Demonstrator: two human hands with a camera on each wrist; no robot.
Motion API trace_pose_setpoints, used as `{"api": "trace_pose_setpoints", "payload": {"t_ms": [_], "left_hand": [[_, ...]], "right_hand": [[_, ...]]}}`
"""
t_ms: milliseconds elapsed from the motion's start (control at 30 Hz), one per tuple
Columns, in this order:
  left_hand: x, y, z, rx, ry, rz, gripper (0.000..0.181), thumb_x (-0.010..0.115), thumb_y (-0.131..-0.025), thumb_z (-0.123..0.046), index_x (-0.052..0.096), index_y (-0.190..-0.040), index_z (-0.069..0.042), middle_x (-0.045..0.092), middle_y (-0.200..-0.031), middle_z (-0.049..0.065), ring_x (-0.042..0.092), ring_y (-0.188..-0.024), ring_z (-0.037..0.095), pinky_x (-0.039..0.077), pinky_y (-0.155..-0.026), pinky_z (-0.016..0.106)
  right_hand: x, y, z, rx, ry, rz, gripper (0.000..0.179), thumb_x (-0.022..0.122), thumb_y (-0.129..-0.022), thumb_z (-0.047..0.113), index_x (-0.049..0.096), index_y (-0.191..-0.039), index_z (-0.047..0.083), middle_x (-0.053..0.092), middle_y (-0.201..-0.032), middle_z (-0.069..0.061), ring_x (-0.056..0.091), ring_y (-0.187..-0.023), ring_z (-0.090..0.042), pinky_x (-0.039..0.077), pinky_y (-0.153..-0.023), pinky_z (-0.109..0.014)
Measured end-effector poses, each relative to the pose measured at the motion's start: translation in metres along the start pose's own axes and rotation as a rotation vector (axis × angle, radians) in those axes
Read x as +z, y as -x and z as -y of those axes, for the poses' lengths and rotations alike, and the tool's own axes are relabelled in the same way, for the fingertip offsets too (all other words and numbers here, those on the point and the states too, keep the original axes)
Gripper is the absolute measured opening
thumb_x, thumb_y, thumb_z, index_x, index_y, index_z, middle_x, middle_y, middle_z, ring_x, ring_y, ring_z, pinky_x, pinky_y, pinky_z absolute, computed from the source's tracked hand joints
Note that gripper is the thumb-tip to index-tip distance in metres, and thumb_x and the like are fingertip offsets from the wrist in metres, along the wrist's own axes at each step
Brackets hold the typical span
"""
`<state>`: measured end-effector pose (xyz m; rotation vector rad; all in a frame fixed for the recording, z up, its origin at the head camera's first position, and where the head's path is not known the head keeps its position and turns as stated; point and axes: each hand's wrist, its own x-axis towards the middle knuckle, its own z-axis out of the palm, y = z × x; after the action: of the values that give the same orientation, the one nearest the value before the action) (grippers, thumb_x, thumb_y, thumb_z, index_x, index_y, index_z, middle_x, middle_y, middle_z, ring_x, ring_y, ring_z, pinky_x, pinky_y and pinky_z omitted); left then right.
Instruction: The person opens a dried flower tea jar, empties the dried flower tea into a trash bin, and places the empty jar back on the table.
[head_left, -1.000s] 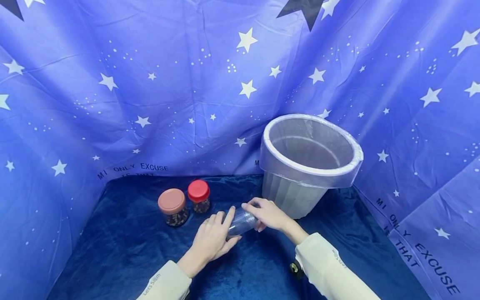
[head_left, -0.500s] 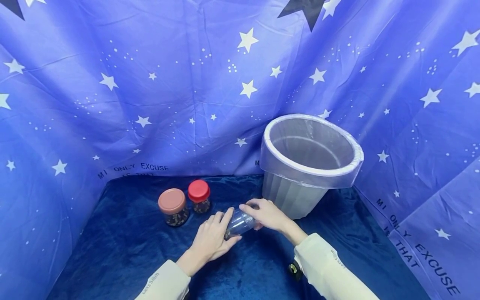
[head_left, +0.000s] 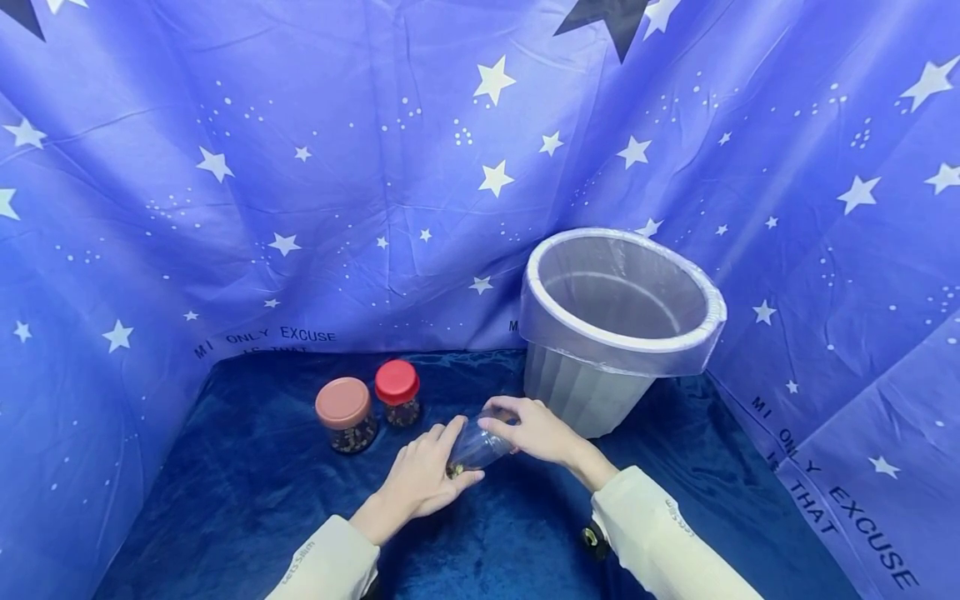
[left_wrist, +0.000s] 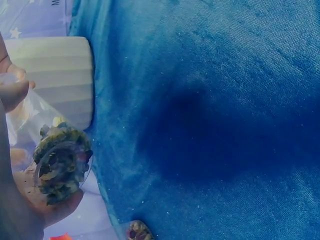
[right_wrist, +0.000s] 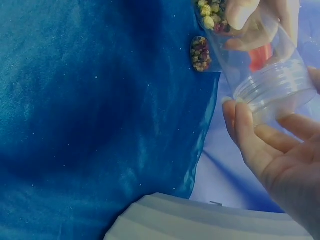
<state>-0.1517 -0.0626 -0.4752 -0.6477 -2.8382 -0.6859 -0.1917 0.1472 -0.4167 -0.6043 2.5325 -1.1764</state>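
A clear plastic jar [head_left: 476, 447] lies tilted between both hands in the head view. My left hand [head_left: 417, 475] grips its base end, where dried flower buds [left_wrist: 62, 162] are gathered. The right hand [head_left: 538, 430] holds the other end, fingers curled round the ridged, see-through rim [right_wrist: 275, 86]. Whether a clear lid sits on that rim is hard to tell. Left of the hands stand a jar with a pink lid [head_left: 343, 403] and a smaller jar with a red lid [head_left: 397, 382], both upright with dark bits inside.
A grey ribbed bin [head_left: 592, 398] with a clear liner folded over its rim stands just behind the right hand. Dark blue velvet cloth [head_left: 247, 500] covers the table. Starry blue curtains [head_left: 420, 167] rise behind and at both sides.
The jar's tilt has changed slightly and yellowish buds now show by my left thumb. My right fingers have shifted a little on the rim end. The lidded jars and the bin stay put.
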Motion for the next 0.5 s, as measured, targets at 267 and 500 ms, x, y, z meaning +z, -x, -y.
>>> {"api": "trace_pose_setpoints", "payload": {"t_ms": [267, 500], "left_hand": [[0.000, -0.002, 0.004, -0.041, 0.178, 0.120, 0.075, 0.068, -0.083, -0.058, 0.046, -0.142, -0.016, 0.065, -0.120, 0.011, 0.067, -0.098, 0.028, 0.053, -0.078, 0.045], [-0.003, -0.004, 0.016, -0.049, 0.451, 0.253, 0.070, 0.069, -0.084, -0.055, 0.047, -0.142, -0.020, 0.067, -0.103, -0.001, 0.062, -0.082, 0.006, 0.050, -0.072, 0.028]], "right_hand": [[-0.003, 0.006, -0.003, -0.108, 0.030, 0.034, 0.035, 0.062, -0.096, 0.031, 0.061, -0.124, 0.010, 0.068, -0.119, -0.011, 0.067, -0.104, -0.025, 0.055, -0.080, -0.030], [-0.004, 0.007, -0.006, -0.178, -0.049, 0.102, 0.039, 0.065, -0.094, 0.021, 0.056, -0.130, 0.007, 0.062, -0.123, -0.013, 0.069, -0.097, -0.021, 0.056, -0.078, -0.024]]}}
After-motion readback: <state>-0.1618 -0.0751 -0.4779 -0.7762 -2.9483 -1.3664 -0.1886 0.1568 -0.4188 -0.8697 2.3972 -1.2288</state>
